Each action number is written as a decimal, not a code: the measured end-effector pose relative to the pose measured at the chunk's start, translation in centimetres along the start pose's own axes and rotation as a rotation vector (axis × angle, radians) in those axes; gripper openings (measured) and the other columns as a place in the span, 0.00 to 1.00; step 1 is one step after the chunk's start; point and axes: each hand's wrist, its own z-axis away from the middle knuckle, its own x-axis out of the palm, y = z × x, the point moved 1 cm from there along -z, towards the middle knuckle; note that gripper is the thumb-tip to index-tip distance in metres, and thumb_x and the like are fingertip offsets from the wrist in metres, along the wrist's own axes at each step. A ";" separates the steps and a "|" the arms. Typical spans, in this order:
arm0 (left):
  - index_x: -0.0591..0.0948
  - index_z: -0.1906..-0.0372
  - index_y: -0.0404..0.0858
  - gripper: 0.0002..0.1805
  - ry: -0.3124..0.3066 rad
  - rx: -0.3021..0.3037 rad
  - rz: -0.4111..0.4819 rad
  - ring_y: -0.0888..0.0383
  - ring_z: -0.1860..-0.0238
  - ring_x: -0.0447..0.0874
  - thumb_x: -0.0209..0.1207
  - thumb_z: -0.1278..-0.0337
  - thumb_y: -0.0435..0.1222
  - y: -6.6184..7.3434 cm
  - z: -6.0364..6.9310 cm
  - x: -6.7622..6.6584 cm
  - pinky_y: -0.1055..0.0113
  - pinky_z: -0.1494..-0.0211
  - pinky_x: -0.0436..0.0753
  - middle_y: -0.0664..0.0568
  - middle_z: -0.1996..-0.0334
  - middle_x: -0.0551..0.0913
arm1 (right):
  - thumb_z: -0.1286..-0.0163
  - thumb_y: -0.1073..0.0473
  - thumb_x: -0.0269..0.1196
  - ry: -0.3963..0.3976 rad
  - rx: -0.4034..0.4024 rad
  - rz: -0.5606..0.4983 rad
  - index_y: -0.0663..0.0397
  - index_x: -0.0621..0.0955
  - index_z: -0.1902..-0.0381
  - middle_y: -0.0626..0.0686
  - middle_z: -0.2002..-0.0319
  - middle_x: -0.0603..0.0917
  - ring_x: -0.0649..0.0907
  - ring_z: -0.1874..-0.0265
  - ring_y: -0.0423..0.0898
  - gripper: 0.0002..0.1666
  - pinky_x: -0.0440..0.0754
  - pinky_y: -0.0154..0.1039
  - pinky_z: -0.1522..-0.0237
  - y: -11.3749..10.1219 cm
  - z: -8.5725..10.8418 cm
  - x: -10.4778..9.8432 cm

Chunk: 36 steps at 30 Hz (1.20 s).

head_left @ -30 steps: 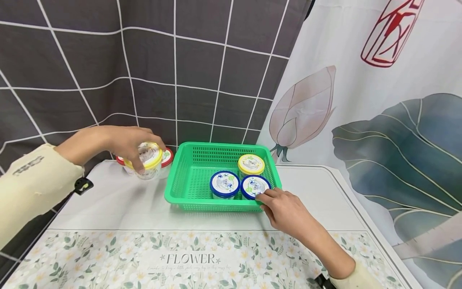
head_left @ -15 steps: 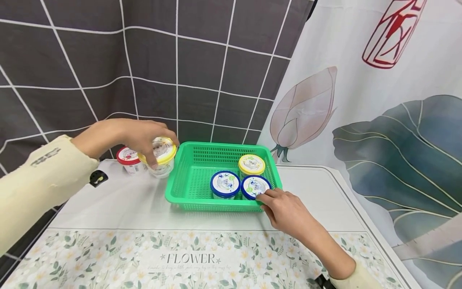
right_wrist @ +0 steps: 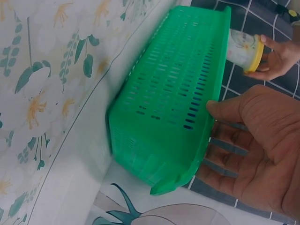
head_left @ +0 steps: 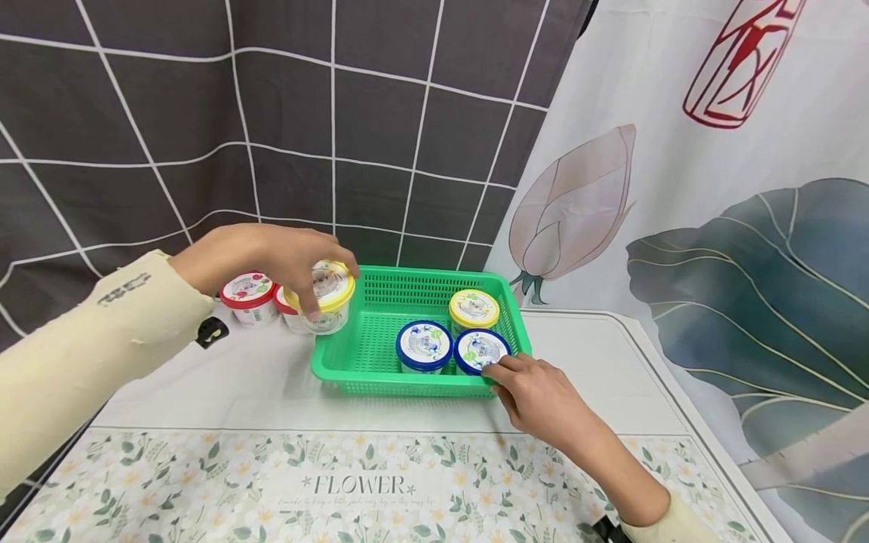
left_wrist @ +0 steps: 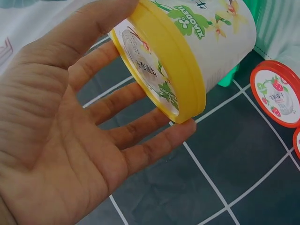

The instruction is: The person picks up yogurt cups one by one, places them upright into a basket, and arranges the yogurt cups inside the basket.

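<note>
My left hand [head_left: 288,260] grips a tub with a yellow lid [head_left: 333,298] from above, thumb and fingers round the lid's rim. In the left wrist view this yellow-lidded tub [left_wrist: 197,51] has vanilla flowers printed on its side. The tub hangs over the left rim of a green basket [head_left: 370,381]. At the basket's front right corner my right hand [head_left: 539,392] holds the rim, its thumb outside in the right wrist view. Inside stand two blue-lidded tubs [head_left: 424,345] and another yellow-lidded tub [head_left: 474,308], all on the basket's right side.
Two red-lidded tubs stand left of the basket; one red-lidded tub [head_left: 248,296] shows whole, the other is partly behind the left hand's tub. A white table with a floral mat [head_left: 366,483] lies in front. A dark checked curtain [head_left: 285,113] hangs behind.
My left hand has carried the yellow-lidded tub rightward, from in front of the red-lidded tubs to the basket's left rim. The right hand and the basket stay in place.
</note>
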 end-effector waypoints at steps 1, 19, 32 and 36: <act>0.80 0.23 0.57 0.48 0.000 0.001 0.002 0.34 0.27 0.75 0.88 0.54 0.44 0.1 0.0 0.0 0.46 0.46 0.96 0.43 0.25 0.77 | 0.29 0.63 0.79 0.000 0.000 0.001 0.48 0.92 0.48 0.47 0.58 0.92 0.86 0.63 0.45 0.14 0.89 0.43 0.63 0.0 0.0 0.0; 0.81 0.24 0.59 0.45 -0.018 0.029 -0.017 0.37 0.26 0.74 0.85 0.50 0.43 2.1 -2.5 1.5 0.44 0.40 0.95 0.45 0.25 0.77 | 0.31 0.63 0.80 0.005 0.000 0.006 0.48 0.91 0.48 0.47 0.58 0.92 0.84 0.63 0.45 0.14 0.89 0.44 0.63 -0.1 0.0 0.1; 0.80 0.23 0.59 0.44 -0.054 0.039 -0.014 0.38 0.26 0.74 0.84 0.47 0.42 3.0 -3.3 2.1 0.44 0.38 0.93 0.45 0.24 0.76 | 0.30 0.63 0.79 0.007 -0.004 0.004 0.49 0.91 0.48 0.48 0.57 0.92 0.85 0.62 0.46 0.14 0.90 0.44 0.62 -0.2 0.0 -0.1; 0.80 0.23 0.59 0.45 -0.067 0.042 -0.001 0.38 0.26 0.74 0.85 0.47 0.43 2.9 -3.5 2.6 0.44 0.37 0.93 0.44 0.24 0.76 | 0.30 0.63 0.79 0.005 -0.003 0.002 0.49 0.91 0.48 0.48 0.57 0.92 0.86 0.62 0.46 0.15 0.90 0.45 0.61 -0.1 0.0 0.0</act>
